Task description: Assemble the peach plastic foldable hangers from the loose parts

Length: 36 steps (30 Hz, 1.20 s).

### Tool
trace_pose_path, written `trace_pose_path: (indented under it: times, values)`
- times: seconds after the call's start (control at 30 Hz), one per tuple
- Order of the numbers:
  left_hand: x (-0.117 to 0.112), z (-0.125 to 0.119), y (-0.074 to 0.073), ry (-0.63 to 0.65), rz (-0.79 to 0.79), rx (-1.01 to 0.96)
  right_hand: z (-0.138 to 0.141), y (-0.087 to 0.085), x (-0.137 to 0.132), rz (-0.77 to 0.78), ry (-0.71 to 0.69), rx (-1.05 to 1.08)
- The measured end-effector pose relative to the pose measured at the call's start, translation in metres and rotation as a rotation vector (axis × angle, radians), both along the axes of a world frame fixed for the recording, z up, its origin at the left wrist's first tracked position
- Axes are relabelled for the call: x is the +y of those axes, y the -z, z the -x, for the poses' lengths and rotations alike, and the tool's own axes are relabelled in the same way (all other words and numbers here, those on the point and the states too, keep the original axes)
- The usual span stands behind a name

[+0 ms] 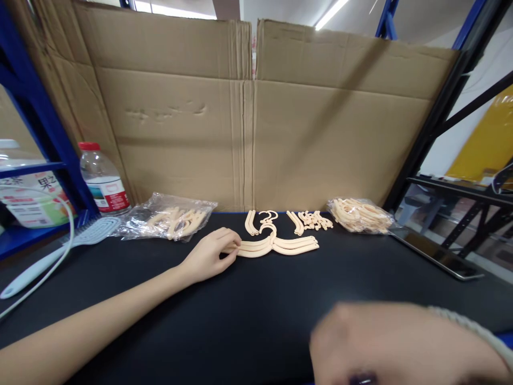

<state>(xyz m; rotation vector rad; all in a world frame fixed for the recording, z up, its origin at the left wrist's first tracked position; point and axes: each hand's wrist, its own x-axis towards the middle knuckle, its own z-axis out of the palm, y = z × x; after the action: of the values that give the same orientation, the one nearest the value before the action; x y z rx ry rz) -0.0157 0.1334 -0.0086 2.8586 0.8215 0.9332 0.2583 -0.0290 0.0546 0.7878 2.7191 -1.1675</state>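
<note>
My left hand (214,254) has its thumb and fingers closed on the left end of a small stack of beige plastic hangers (294,246). The hangers lie flat on the black table (256,310), arms spread left and right with the hook pointing away from me. Close to the camera at lower right is my right hand (385,342), smeared by motion, with its fingers mostly out of frame. A small dark shiny spot shows under it; I cannot make out what it is. Behind the hangers lie loose curved arm pieces (295,222), hooks (267,216) and several small connector pieces (316,220).
Clear bags of beige parts lie at back left (176,218) and back right (360,215). A hairbrush (94,231), a white cable (71,230) and a red-capped bottle (104,179) are on the left. A tablet-like device (436,252) lies right. Cardboard (320,123) walls the back.
</note>
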Motion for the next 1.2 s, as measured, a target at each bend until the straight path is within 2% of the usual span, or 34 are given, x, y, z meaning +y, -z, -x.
trace_pose_path:
  times: [0.03,0.07,0.1,0.17,0.23,0.3,0.37,0.5,0.57,0.73,1.2]
  values:
    - [-0.001,0.0,0.0,0.001,-0.003,0.009,-0.007,-0.008,0.016,-0.075,0.066,0.049]
    - [-0.001,-0.001,0.0,0.002,-0.007,0.017,-0.013,-0.012,0.034,-0.222,0.19,0.167]
    - [-0.002,-0.001,0.0,0.003,-0.01,0.023,-0.018,-0.011,0.051,-0.345,0.293,0.254]
    - [-0.003,-0.001,0.0,0.006,-0.017,0.027,-0.026,0.004,0.082,-0.518,0.461,0.361]
    - [-0.005,-0.001,-0.001,0.011,-0.018,0.027,-0.031,0.03,0.104,-0.642,0.595,0.477]
    - [-0.006,-0.001,-0.002,0.025,-0.01,0.041,-0.033,0.056,0.115,-0.691,0.608,0.522]
    - [-0.006,-0.001,-0.003,0.035,-0.002,0.055,-0.036,0.072,0.119,-0.755,0.603,0.538]
    - [-0.007,-0.002,-0.003,0.036,0.006,0.055,-0.044,0.078,0.121,-0.903,0.585,0.532]
    - [-0.006,-0.002,-0.003,0.036,0.016,0.062,-0.048,0.079,0.124,-0.925,0.595,0.493]
    - [-0.002,-0.002,0.0,0.034,0.058,0.064,-0.053,0.086,0.127,-0.843,0.579,0.409]
    - [-0.003,-0.003,0.0,0.035,0.065,0.032,-0.051,0.087,0.126,-0.848,0.598,0.418]
